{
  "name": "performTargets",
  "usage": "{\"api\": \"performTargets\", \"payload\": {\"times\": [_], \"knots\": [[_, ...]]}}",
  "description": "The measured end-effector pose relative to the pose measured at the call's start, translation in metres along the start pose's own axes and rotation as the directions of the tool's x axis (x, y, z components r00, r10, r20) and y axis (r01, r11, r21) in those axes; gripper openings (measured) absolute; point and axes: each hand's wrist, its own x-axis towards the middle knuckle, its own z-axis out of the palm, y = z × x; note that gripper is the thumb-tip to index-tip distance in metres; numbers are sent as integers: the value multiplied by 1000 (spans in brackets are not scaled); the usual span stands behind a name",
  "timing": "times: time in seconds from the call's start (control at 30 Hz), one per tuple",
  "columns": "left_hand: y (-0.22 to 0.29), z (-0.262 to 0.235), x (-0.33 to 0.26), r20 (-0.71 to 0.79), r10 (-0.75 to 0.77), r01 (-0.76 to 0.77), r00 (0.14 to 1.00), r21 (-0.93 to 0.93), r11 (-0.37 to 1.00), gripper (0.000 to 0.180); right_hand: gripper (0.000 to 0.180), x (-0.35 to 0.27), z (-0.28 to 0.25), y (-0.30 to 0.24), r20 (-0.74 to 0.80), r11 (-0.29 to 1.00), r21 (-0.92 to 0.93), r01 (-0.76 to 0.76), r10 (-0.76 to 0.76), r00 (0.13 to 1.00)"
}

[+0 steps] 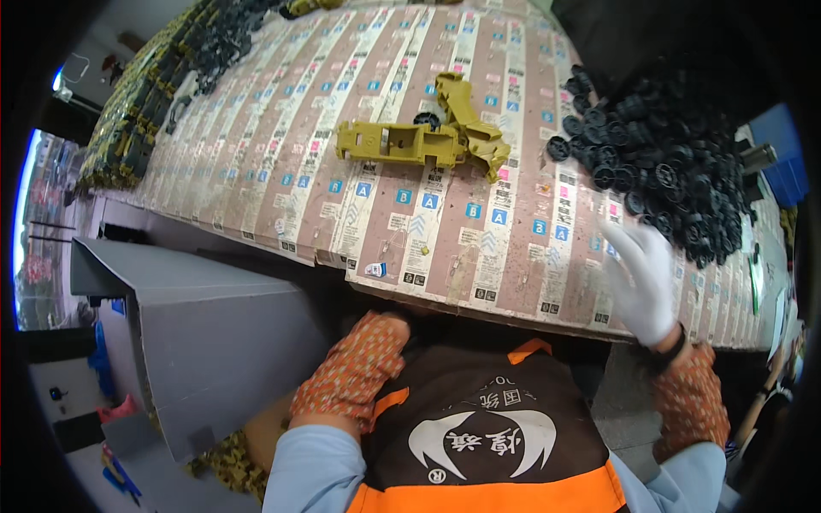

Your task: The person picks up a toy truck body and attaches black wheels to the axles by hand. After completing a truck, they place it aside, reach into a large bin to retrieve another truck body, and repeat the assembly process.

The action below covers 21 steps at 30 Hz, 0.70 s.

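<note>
My right hand (643, 286), in a white glove, is over the front right part of the table with nothing in it. Its fingers are stretched out, close to a heap of black toy wheels (663, 162). My left forearm (352, 368), in a patterned orange sleeve cover, reaches to the table's front edge, where the hand is hidden in shadow. Farther back on the table lies an olive-yellow plastic toy vehicle body (395, 144) with open recesses. Angled olive-yellow parts (462, 103) touch its right end, and a single black wheel (426, 120) sits just behind it.
The table (325, 201) is covered with printed, striped cardboard. Rows of olive and black assembled pieces (137, 120) are stacked at the far left. A grey box (222, 342) stands below the front edge at left, near more olive parts (229, 466). A blue bin (782, 158) is at far right.
</note>
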Motion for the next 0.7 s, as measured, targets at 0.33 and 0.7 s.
{"api": "performTargets", "payload": {"times": [0.33, 0.7], "knots": [[163, -167, -21, 475, 4, 205, 880, -387, 899, 36, 76, 155, 124, -23, -81, 928, 171, -331, 348, 934], [190, -165, 22, -192, -268, -226, 944, -968, -105, 61, 69, 52, 50, -149, 5, 970, 41, 240, -241, 971]]}}
